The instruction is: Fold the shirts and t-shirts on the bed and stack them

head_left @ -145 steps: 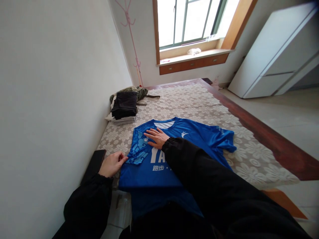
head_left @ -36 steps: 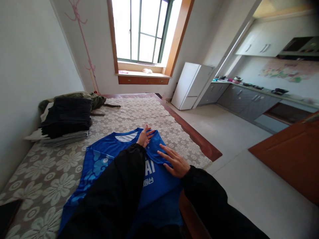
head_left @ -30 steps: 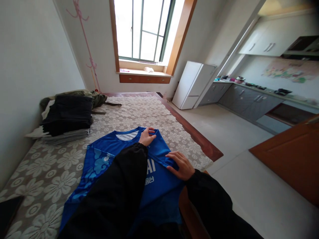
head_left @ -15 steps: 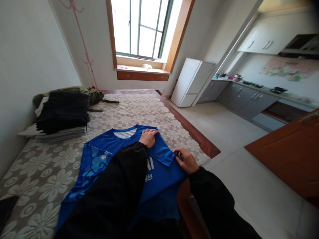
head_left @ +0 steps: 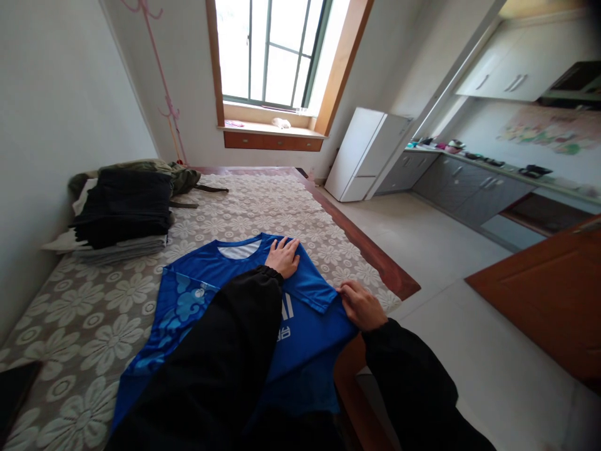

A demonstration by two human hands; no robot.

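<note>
A blue T-shirt (head_left: 310, 341) with white lettering and a cloud pattern lies spread on a flower-patterned cover (head_left: 113, 338), its collar facing away from me. My left hand (head_left: 283, 257) rests on the shirt's shoulder beside the collar, fingers apart and lying flat. At the right side, my right hand (head_left: 362, 305) pinches the shirt near the end of the sleeve, which is folded in over the front. My black sleeves hide part of the shirt's middle and lower end.
Folded dark clothes (head_left: 123, 210) are stacked at the left by the wall, with an olive fabric item (head_left: 183, 180) behind them. A dark flat object (head_left: 16, 394) lies at the lower left. The wooden edge (head_left: 394, 279) runs along the right, and a brown door (head_left: 539, 300) stands beyond.
My left fingers have spread out flatter on the shoulder. My right hand has turned and its fingers have closed at the sleeve end. The view has shifted slightly.
</note>
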